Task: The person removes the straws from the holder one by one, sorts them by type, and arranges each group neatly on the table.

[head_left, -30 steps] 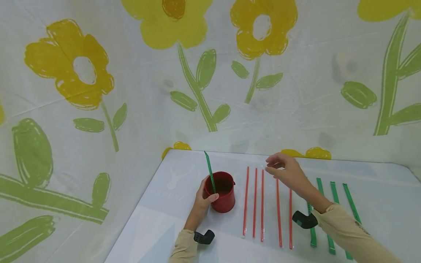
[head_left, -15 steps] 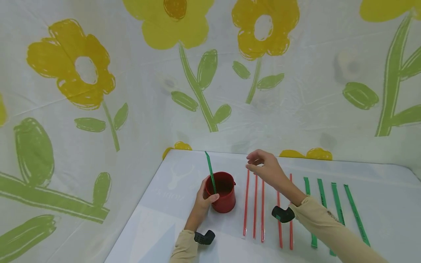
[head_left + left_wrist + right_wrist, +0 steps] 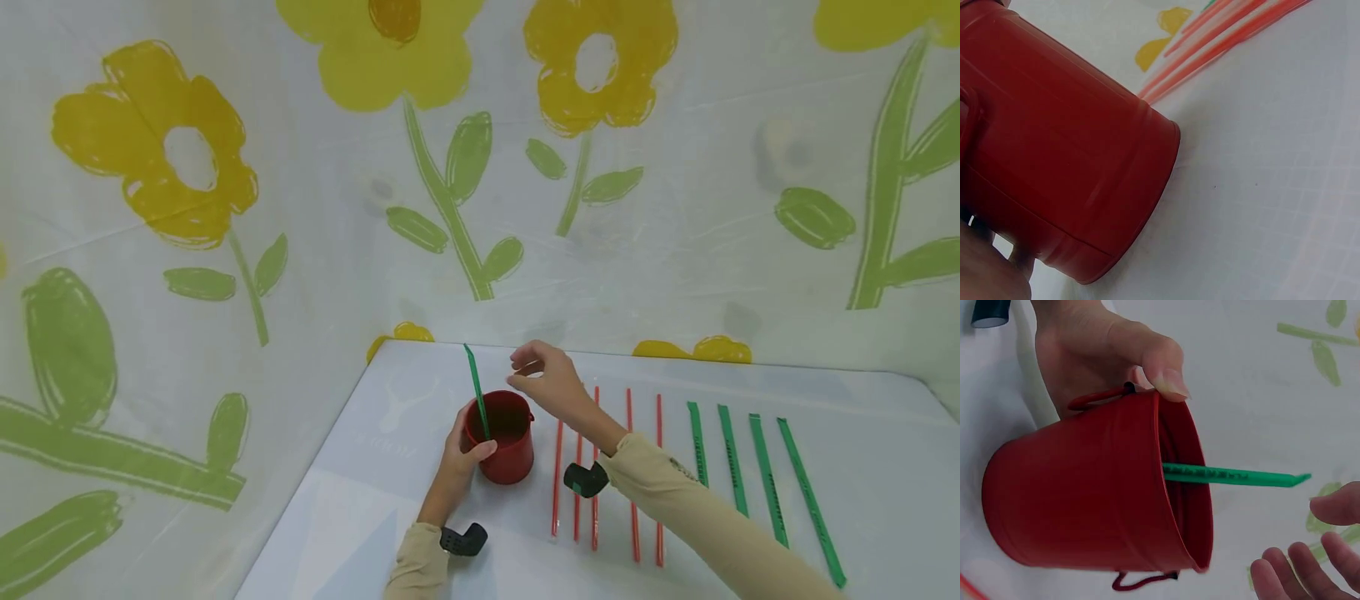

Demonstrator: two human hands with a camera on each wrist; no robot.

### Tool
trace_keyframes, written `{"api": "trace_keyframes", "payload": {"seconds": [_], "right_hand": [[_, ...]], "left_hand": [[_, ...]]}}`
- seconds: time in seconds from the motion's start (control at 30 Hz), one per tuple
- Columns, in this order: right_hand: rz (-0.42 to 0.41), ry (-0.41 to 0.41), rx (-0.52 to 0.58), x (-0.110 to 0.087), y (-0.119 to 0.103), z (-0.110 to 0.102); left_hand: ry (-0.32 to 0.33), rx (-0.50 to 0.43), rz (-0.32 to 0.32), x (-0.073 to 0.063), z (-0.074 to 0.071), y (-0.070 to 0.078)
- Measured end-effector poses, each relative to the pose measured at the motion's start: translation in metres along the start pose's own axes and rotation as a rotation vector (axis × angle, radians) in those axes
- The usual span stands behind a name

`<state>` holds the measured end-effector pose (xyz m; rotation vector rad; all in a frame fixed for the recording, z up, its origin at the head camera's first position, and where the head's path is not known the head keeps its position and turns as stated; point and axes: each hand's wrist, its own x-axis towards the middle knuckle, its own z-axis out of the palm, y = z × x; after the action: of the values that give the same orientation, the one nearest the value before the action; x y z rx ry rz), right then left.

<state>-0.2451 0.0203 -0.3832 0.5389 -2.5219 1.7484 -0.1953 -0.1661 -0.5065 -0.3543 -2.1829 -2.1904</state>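
Note:
A red metal bucket [image 3: 513, 462] stands on the table, its small handles showing in the right wrist view. My left hand [image 3: 456, 462] grips its left side, the thumb over the rim. One green stick-like wrapped straw [image 3: 476, 379] with dark print leans inside the bucket, its upper end jutting above the rim. Above and right of the bucket hovers my right hand [image 3: 553, 382], fingers loosely bent and thumb apart, holding nothing. In the right wrist view its fingertips [image 3: 1300, 553] are close to the straw's free end, with a gap between.
Several thin red straws [image 3: 632, 475] in clear wrappers lie in a row right of the bucket, partly under the right forearm. Several green wrapped straws [image 3: 768, 475] lie farther right. A flowered curtain [image 3: 675, 275] hangs behind the white table [image 3: 337, 508].
My right hand has travelled left, from above the red straws to beside the bucket, uncovering more of the green straws. My left hand, the bucket and the straw in it have stayed put.

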Motion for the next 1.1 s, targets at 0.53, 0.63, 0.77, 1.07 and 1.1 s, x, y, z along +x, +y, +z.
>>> {"api": "trace_keyframes", "payload": {"seconds": [0.53, 0.63, 0.77, 1.07, 1.1], "right_hand": [[-0.112, 0.056, -0.007, 0.016, 0.006, 0.062], [-0.121, 0.073, -0.013, 0.017, 0.007, 0.064], [-0.130, 0.084, -0.008, 0.016, 0.011, 0.063], [-0.136, 0.122, 0.021, 0.012, 0.011, 0.050], [-0.134, 0.128, 0.018, 0.012, 0.010, 0.048]], "left_hand": [[-0.014, -0.030, -0.035, 0.001, -0.005, 0.000], [-0.019, -0.041, -0.032, 0.002, -0.004, 0.000], [-0.012, -0.029, -0.025, 0.002, -0.002, 0.000], [0.006, 0.009, -0.033, 0.002, -0.001, 0.001], [0.007, 0.008, -0.034, 0.002, 0.000, 0.001]]}}
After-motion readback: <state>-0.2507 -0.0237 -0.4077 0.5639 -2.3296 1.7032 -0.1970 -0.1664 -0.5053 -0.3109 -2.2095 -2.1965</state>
